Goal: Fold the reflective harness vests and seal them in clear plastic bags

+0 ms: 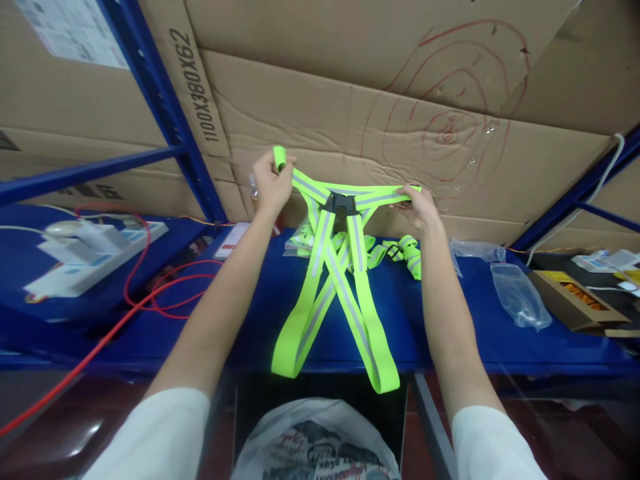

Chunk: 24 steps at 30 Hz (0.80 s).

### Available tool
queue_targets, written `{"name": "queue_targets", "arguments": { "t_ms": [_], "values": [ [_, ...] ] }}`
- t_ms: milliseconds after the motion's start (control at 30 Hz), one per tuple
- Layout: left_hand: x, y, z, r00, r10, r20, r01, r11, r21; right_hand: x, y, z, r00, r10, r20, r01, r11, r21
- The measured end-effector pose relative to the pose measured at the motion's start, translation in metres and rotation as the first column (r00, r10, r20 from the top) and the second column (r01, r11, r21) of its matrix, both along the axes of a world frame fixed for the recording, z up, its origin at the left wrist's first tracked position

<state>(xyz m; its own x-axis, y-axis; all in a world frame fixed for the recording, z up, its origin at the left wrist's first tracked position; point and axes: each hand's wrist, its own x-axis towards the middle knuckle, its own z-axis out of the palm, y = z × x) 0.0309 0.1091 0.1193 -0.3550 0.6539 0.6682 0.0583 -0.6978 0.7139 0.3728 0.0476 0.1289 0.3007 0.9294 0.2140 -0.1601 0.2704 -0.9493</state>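
Observation:
A neon yellow-green reflective harness with grey stripes (353, 303) hangs spread out between my hands. A black plastic piece (341, 203) joins its straps at the centre. My left hand (273, 181) is closed on one side of its upper band, with a short looped end standing above the fingers. The other side of the band is gripped by my right hand (419, 205), at about the same height. Two strap loops droop past the front edge of the blue table. More neon strap with a black buckle (395, 251) lies behind the harness, partly hidden by it.
White power strips (95, 257) and red cables (145, 300) are at left. Clear plastic bags (520, 297) and an open cardboard box (575, 300) lie at right. Blue posts (165, 113) and cardboard sheets (310, 120) stand behind. A white bag (317, 440) sits below the table's front edge.

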Motion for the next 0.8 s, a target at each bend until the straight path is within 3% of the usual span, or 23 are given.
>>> {"name": "queue_targets", "arguments": {
  "t_ms": [133, 200, 333, 467, 667, 800],
  "values": [
    [0.006, -0.005, 0.013, 0.969, -0.132, 0.207, 0.139, 0.990, -0.020, -0.001, 0.007, -0.002, 0.980, -0.109, -0.164, 0.138, 0.974, 0.181],
    [0.009, -0.015, 0.021, 0.962, -0.172, 0.213, 0.195, 0.977, -0.091, -0.003, 0.010, -0.002, 0.974, -0.146, -0.170, 0.187, 0.948, 0.257],
    [0.011, -0.043, 0.038, 0.971, -0.187, 0.149, 0.211, 0.962, -0.171, -0.012, 0.006, 0.009, 0.969, -0.120, 0.218, 0.058, 0.960, 0.272],
    [0.006, -0.069, 0.056, 0.889, -0.356, 0.288, 0.370, 0.929, 0.007, -0.025, -0.009, 0.029, 0.884, -0.097, 0.457, -0.052, 0.951, 0.304],
    [0.001, -0.110, 0.084, 0.793, -0.572, 0.208, 0.523, 0.815, 0.249, -0.038, -0.042, 0.053, 0.880, -0.277, 0.385, 0.034, 0.846, 0.533],
    [0.010, -0.134, 0.093, 0.789, -0.602, 0.122, 0.550, 0.781, 0.296, -0.046, -0.066, 0.062, 0.859, -0.193, 0.474, -0.102, 0.843, 0.528]
  ]
}}
